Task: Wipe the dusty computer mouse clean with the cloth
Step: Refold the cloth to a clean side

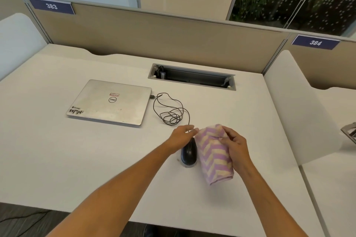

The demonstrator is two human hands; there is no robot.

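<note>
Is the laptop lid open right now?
No. The laptop lies closed and flat on the desk, lid logo facing up, left of the mouse.

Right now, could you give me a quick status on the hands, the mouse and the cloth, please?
Right hand holds striped cloth. Left hand open over black wired mouse, which sits on desk. Coiled cable behind, clear.

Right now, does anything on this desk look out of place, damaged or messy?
Nothing is spilled or broken. Two small oddities: the mouse cable lies in a loose tangle between the closed laptop and the mouse, and the laptop lid looks smudged and scuffed. The right hand holds the striped cloth beside the mouse.
</note>
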